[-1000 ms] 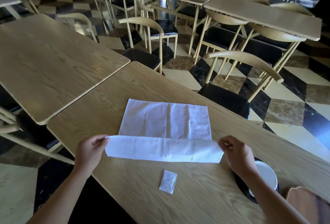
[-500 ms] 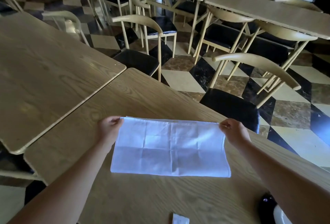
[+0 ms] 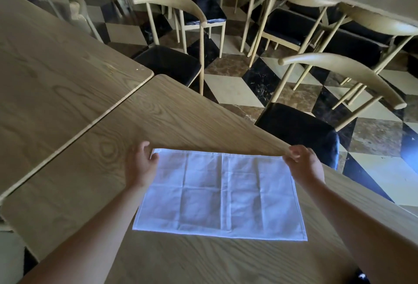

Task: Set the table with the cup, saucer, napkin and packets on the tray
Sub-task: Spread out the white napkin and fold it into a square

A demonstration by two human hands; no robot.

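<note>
- Folding is the step in hand, by the look of it: the white napkin lies flat on the desk, its far edge near the desk's far side, creases crossing the cloth.
- The left hand sits at the far left corner with fingers loosely curled — touching the cloth, though whether it truly grips cannot be told.
- The right hand pinches the far right corner between thumb and fingers.
- Done so far, as far as can be seen: the napkin is on the desk, and nothing more.
- Left to do: cup, saucer, packets and tray are out of view — only a dark sliver shows at the bottom right edge, too little to name.
</note>
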